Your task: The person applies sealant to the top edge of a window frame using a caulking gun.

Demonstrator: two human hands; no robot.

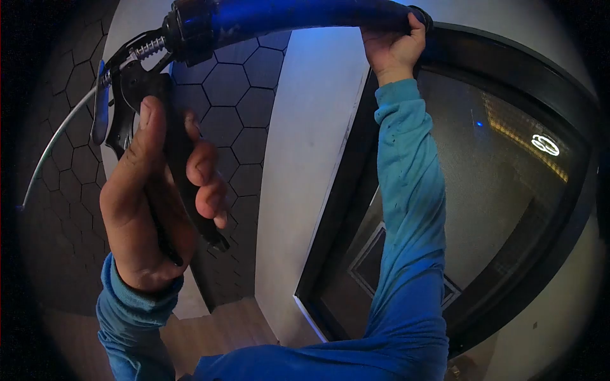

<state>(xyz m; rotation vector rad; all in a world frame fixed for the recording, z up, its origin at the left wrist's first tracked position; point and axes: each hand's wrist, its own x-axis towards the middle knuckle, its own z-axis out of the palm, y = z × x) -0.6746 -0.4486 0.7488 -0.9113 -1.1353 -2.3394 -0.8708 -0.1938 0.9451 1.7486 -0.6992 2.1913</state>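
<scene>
A caulking gun [305, 15] with a dark blue barrel spans the top of the view, held high and nearly level. On the left, my left hand [155, 197] wraps around its black handle and trigger, thumb on the near side and fingers curled round the far side. A spring and a thin, bent metal rod [60, 136] stick out behind the handle. Toward the barrel's front end, my right hand [397, 51] grips it from below, with the thumb up along its side. The nozzle tip is out of sight.
A black-framed dark glass panel [470, 159] with reflections stands on the right. Beside it runs a pale wall strip [305, 171]. Dark hexagon-patterned wall [225, 86] covers the left, above a wood-toned floor [232, 327].
</scene>
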